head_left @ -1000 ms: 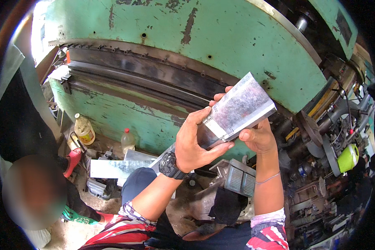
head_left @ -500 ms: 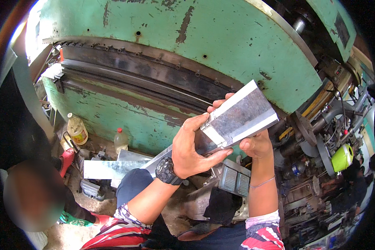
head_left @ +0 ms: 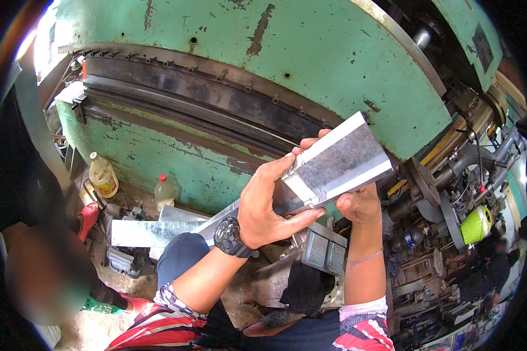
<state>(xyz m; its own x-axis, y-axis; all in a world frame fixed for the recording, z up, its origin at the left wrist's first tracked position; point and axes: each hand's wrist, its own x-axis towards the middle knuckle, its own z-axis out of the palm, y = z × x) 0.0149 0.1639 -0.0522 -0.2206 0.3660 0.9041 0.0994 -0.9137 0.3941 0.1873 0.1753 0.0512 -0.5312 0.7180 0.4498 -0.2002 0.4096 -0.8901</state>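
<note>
A long bent sheet-metal channel [head_left: 345,161] slants up to the right in front of me, its side edges folded and bright, its middle dull grey. My left hand [head_left: 260,205], with a black watch on the wrist, is closed around it partway along, thumb below and fingertips over the upper edge. Close to the wide upper end, my right hand [head_left: 362,206] grips the lower edge, its thumb showing and its other fingers hidden behind the metal. Past my left wrist, the channel's lower part runs down toward my knee.
A large green press brake [head_left: 175,152] with a dark long die [head_left: 187,114] stands ahead. Flat metal sheets [head_left: 140,233] lie at left by two bottles [head_left: 103,175]. A grey foot pedal [head_left: 324,250] is below my hands. Another person [head_left: 47,275] is at lower left; machinery crowds the right.
The view has shifted slightly, so the bottles and machine sit a little farther left. Both hands keep the same hold on the channel, which has barely moved.
</note>
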